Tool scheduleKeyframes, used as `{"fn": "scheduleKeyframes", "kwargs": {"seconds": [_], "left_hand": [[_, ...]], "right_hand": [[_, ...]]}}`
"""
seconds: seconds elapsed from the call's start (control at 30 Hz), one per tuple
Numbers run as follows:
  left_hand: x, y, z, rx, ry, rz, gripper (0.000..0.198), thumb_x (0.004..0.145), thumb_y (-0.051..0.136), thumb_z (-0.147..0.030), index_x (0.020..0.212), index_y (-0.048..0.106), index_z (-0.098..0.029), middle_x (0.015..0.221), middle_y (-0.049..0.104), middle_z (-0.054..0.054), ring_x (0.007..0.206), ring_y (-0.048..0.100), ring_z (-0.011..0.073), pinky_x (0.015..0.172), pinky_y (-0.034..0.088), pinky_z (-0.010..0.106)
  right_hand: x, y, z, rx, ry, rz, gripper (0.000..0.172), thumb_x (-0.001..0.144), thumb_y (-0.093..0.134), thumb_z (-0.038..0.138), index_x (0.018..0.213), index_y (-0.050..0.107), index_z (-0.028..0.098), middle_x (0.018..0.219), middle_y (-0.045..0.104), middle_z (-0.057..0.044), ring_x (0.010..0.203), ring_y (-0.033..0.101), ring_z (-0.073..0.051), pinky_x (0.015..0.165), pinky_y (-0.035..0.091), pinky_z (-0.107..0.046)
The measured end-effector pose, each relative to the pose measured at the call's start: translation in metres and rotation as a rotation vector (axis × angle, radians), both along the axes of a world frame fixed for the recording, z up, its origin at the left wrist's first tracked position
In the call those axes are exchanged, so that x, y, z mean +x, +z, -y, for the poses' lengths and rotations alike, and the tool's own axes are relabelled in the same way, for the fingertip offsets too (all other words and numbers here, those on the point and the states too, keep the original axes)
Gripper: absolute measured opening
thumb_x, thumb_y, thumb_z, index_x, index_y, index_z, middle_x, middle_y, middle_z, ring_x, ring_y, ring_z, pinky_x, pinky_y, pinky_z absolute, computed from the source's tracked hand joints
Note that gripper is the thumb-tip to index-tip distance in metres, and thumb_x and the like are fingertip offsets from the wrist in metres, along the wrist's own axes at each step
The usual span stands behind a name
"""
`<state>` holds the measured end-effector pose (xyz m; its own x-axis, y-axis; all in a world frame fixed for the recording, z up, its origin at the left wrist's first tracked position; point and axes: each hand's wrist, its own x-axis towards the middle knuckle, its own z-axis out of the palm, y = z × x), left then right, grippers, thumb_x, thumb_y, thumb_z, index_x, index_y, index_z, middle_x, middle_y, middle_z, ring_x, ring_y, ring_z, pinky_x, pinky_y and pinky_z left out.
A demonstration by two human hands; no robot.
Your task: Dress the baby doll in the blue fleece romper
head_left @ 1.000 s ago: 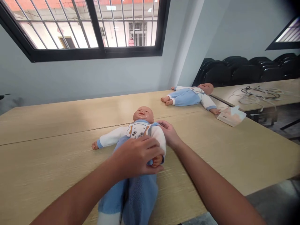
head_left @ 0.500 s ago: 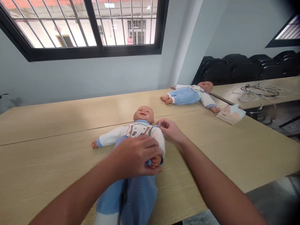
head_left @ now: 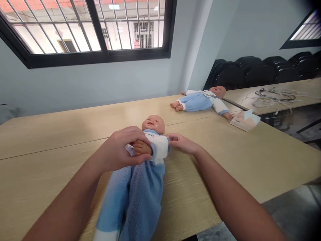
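A baby doll in a white top and blue fleece trousers lies on its back on the wooden table, head toward the window. My left hand is closed around the doll's forearm and small hand, which is bent across its belly. My right hand is at the doll's shoulder side, fingers pinched on the blue-edged cloth of the top. Its fingertips are partly hidden by the sleeve. The doll's other arm is behind my left hand.
A second doll in similar clothes lies farther back. Beside its hand stands a tissue box. Tangled cables lie on another table, with stacked black chairs behind. A barred window is in the wall.
My left hand has moved left and up, drawing the doll's arm across its chest, over the bear print. My right hand has lowered slightly and stays pinched at the top's edge.
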<state>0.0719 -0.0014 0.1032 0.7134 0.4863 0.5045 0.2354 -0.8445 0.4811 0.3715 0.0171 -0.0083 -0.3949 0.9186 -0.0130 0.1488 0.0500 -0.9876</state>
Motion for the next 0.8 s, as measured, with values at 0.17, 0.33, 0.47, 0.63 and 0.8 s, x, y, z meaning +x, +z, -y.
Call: {"fn": "scheduleKeyframes", "kwargs": {"seconds": [0.17,0.33,0.47,0.63,0.8], "left_hand": [[0.001,0.0,0.003,0.015,0.01,-0.008,0.022,0.082,0.08,-0.028,0.103,0.074,-0.024,0.101,0.075,0.002,0.097,0.069,0.0191,0.087,0.056,0.031],[0.006,-0.002,0.009,0.027,0.005,-0.018,0.025,0.082,0.081,-0.029,0.105,0.074,-0.024,0.103,0.074,0.003,0.095,0.07,0.0188,0.085,0.056,0.03],[0.004,-0.001,0.006,0.06,0.032,0.002,0.022,0.083,0.08,-0.03,0.104,0.074,-0.024,0.102,0.075,0.003,0.095,0.07,0.0183,0.085,0.056,0.029],[0.002,0.0,0.003,0.079,0.047,-0.011,0.023,0.084,0.079,-0.029,0.106,0.074,-0.024,0.102,0.075,0.002,0.096,0.07,0.0185,0.085,0.056,0.03],[0.004,0.0,0.009,0.09,0.034,-0.023,0.022,0.085,0.079,-0.03,0.105,0.073,-0.024,0.104,0.074,0.002,0.097,0.07,0.018,0.086,0.055,0.029]], "right_hand": [[-0.012,-0.004,0.0,0.158,-0.296,0.229,0.033,0.079,0.072,0.041,0.066,0.047,0.023,0.063,0.044,0.005,0.062,0.037,-0.012,0.057,0.03,-0.026],[-0.032,-0.013,0.002,0.142,-0.701,0.366,0.025,0.076,0.071,0.041,0.082,0.056,0.022,0.071,0.057,0.003,0.066,0.045,-0.015,0.057,0.032,-0.025],[-0.015,0.004,0.006,-0.02,-0.105,0.277,0.035,0.084,0.064,0.042,0.111,0.069,0.02,0.085,0.068,-0.001,0.067,0.051,-0.015,0.057,0.037,-0.025],[-0.001,0.014,0.008,-0.007,0.071,0.399,0.031,0.085,0.064,0.041,0.103,0.077,0.02,0.094,0.075,-0.002,0.081,0.062,-0.019,0.068,0.045,-0.026],[-0.026,-0.001,0.007,0.008,-0.369,0.645,0.039,0.086,0.065,0.052,0.093,0.08,0.016,0.092,0.08,-0.01,0.088,0.068,-0.029,0.071,0.047,-0.031]]}}
